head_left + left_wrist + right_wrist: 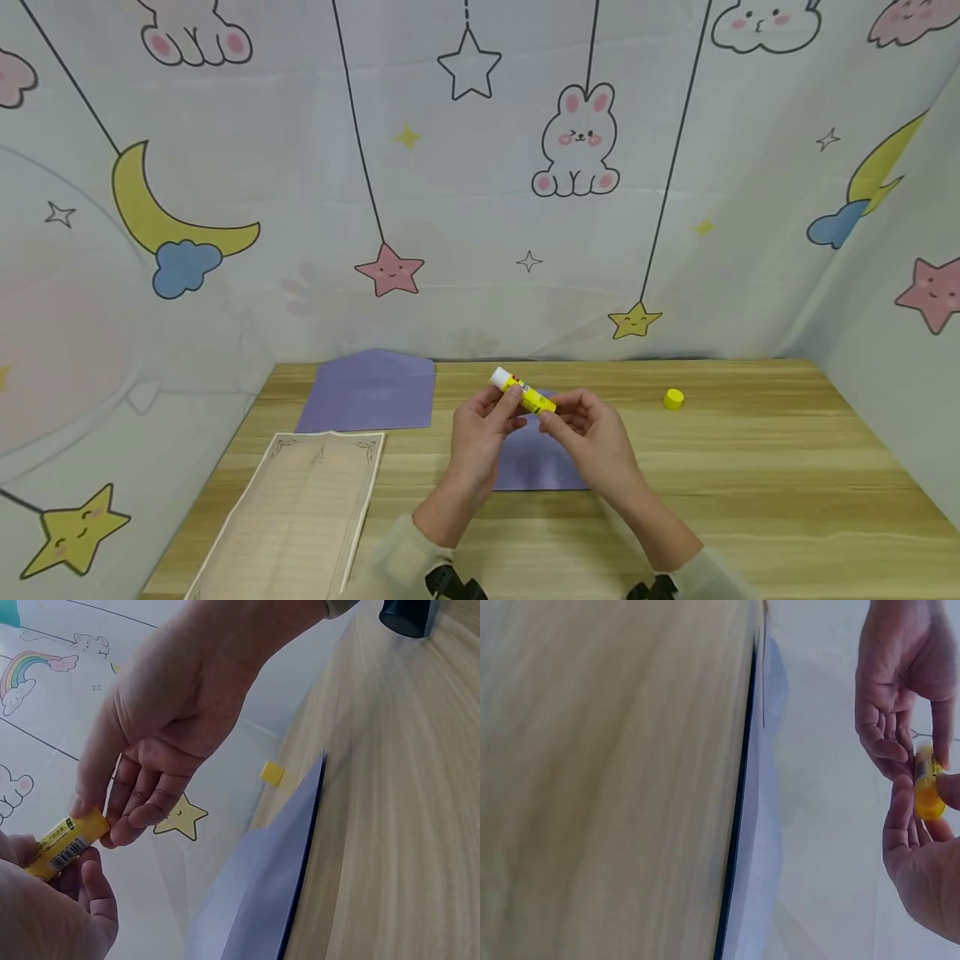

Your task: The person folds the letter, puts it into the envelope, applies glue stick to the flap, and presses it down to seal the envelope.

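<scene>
Above the table, both hands hold a yellow glue stick (536,401) whose white end points up and to the left. My left hand (478,433) grips its barrel, with the thumb along the side. The thumb and fingers of my right hand (600,446) pinch the yellow bottom end, as the left wrist view also shows at the right hand's fingertips (81,804). A barcode faces the left wrist camera. Below the hands lies a purple envelope (536,462), partly hidden by them. The yellow cap (673,399) stands apart on the table, to the right.
A second purple envelope (371,396) lies at the back left of the wooden table (765,483). Nearer, on the left, are sheets of lined letter paper (292,508) with ornamental corners. A printed cloth (480,192) hangs behind the table and along both sides.
</scene>
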Demonstrator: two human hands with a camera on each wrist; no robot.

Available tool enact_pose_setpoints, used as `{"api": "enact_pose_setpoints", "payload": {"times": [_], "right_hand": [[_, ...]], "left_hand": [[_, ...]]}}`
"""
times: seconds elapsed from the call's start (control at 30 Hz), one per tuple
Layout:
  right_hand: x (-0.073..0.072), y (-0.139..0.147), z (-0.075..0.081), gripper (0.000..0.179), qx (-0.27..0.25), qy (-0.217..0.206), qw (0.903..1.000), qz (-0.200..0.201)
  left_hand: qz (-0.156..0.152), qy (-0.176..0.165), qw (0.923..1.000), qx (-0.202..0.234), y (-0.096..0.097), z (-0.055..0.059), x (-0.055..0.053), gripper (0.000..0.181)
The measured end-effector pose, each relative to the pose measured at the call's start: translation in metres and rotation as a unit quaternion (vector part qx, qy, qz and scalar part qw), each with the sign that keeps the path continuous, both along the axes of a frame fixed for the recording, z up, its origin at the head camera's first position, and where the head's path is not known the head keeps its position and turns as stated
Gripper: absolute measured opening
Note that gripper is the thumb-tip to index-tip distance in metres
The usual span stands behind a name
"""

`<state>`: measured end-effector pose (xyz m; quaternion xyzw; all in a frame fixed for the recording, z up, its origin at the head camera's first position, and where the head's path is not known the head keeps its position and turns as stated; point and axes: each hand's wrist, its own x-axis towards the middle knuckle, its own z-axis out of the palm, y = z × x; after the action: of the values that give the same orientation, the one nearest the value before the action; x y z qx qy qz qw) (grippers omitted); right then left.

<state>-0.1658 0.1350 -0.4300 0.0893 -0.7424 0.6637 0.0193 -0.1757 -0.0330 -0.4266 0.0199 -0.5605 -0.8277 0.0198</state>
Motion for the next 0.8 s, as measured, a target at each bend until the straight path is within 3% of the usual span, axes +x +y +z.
{"api": "enact_pose_setpoints", "payload": {"times": [0.1, 0.17, 0.3, 0.4, 0.5, 0.63, 0.8], "right_hand": [[0.0010, -0.0007, 0.0002, 0.025, 0.028, 0.028, 0.9992, -0.013], [0.0005, -0.0003, 0.0003, 0.028, 0.022, 0.017, 0.9996, -0.010], [-0.0026, 0.0020, 0.0008, 0.035, -0.034, -0.055, 0.9977, 0.019], [-0.0041, 0.0036, 0.0011, 0.040, -0.084, -0.117, 0.9886, 0.046], [-0.0038, 0.0042, 0.0024, 0.037, -0.110, -0.149, 0.9810, 0.059], [-0.0035, 0.0030, 0.0032, 0.032, -0.120, -0.141, 0.9810, 0.059], [-0.0033, 0.0022, 0.0008, 0.028, -0.069, -0.077, 0.9938, 0.040]], "left_hand": [[0.002, -0.002, 1.0000, 0.003, -0.0002, -0.0002, -0.0007, 0.034], [0.002, -0.003, 1.0000, 0.004, -0.0005, -0.0004, -0.0009, 0.036], [0.002, -0.007, 1.0000, 0.001, -0.0011, -0.0001, -0.0009, 0.037], [0.000, -0.008, 1.0000, -0.003, -0.0011, 0.0004, -0.0003, 0.037], [-0.004, -0.003, 1.0000, -0.008, -0.0008, 0.0008, 0.0005, 0.036], [-0.006, -0.001, 1.0000, -0.007, -0.0007, 0.0011, 0.0010, 0.035], [-0.002, -0.003, 1.0000, 0.002, -0.0010, 0.0013, 0.0010, 0.034]]}}
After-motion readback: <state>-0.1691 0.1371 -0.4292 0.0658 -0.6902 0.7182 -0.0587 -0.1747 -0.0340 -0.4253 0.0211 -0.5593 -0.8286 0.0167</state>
